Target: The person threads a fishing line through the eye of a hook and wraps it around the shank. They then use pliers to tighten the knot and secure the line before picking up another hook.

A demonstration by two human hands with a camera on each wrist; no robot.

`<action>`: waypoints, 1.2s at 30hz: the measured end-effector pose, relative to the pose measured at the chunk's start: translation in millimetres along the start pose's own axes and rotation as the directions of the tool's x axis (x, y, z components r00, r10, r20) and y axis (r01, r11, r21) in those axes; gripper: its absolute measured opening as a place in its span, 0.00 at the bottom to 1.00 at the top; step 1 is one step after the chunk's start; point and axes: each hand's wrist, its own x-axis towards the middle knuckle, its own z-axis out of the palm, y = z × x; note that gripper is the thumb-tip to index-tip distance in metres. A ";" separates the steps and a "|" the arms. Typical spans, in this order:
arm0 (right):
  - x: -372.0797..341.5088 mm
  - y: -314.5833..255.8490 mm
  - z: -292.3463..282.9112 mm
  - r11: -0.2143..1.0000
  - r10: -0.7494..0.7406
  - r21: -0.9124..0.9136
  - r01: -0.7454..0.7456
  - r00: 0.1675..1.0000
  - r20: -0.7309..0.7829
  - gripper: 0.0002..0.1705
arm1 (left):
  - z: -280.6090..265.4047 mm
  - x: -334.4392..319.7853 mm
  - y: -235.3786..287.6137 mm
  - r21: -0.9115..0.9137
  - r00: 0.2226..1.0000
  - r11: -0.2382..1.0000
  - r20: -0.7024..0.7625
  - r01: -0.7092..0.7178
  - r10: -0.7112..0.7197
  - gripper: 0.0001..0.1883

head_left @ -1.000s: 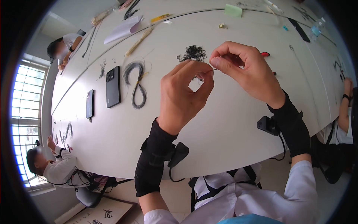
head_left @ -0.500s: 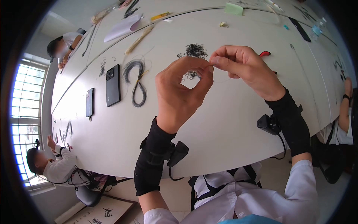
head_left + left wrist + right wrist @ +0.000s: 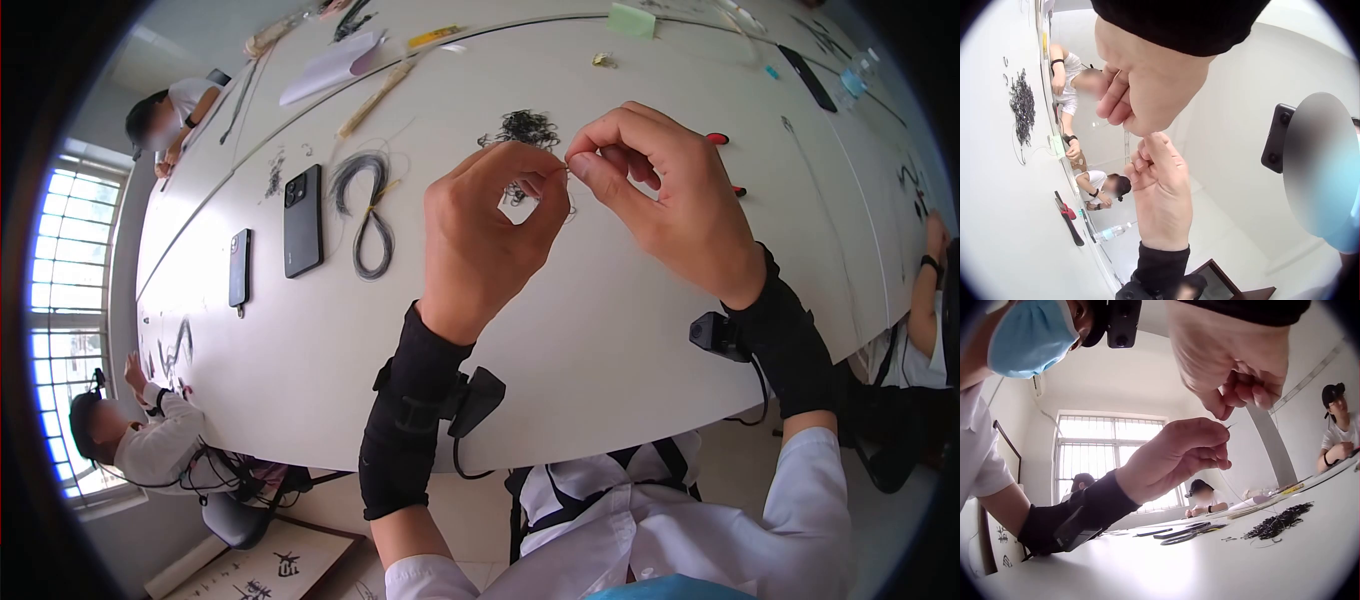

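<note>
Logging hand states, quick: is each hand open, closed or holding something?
Left hand: closed, thumb and forefinger pinching a thin strand.
Right hand: fingers curled, fingertips at the strand's end; whether they grip it cannot be told.

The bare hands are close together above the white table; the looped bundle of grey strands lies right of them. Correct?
Wrong side: in the head view, the looped bundle lies left of the left hand and right hand, close together above the white table.

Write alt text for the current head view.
A person's left hand and right hand meet above a white table, pinching a thin strand at their fingertips. Beyond lies a dark curly pile; to the left, a tied grey bundle and two phones.
</note>
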 end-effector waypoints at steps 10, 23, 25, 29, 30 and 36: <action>5.5 24.2 -3.5 0.895 0.241 0.338 -0.291 0.953 0.183 0.13 | 0.8 -0.5 3.0 -0.080 0.999 0.997 0.033 -0.014 0.017 0.05; -0.5 15.5 5.5 0.840 0.320 0.375 -0.392 0.916 0.241 0.13 | -5.2 -0.7 4.9 -0.126 0.990 0.982 -0.017 0.140 -0.143 0.05; -2.7 8.6 8.3 0.837 0.323 0.388 -0.385 0.921 0.217 0.13 | -6.7 -1.4 4.3 -0.104 0.986 0.981 -0.012 0.161 -0.164 0.06; -4.4 -4.4 5.0 0.949 0.231 0.189 -0.250 0.966 0.118 0.10 | -2.0 -0.8 -2.8 -0.052 0.995 0.997 -0.071 0.065 -0.068 0.04; -4.2 -5.3 3.5 0.980 0.158 0.110 -0.167 0.984 0.085 0.10 | -1.1 -0.4 -4.4 -0.031 0.996 0.999 -0.088 0.021 -0.024 0.04; 1.9 -2.2 -8.3 0.972 0.201 0.092 -0.214 0.970 0.135 0.08 | 0.6 -0.5 -2.3 0.017 0.997 0.998 0.040 -0.062 0.061 0.05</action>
